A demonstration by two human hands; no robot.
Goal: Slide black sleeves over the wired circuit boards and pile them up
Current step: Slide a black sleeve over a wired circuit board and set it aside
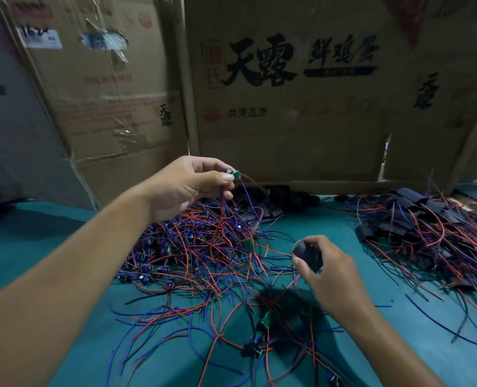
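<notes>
Fingers of the left hand (187, 185) pinch a small green circuit board (233, 173), lifted above the tangled heap of bare wired boards (198, 247) on the teal table (36, 247). Lower down, the right hand (329, 272) grips a black sleeve (305, 254). Sleeved boards (416, 219) lie piled well apart at the right, before cardboard boxes (287, 121).

Printed cardboard boxes (287, 107) stand behind a teal table (36, 241), apparently taped.
</notes>
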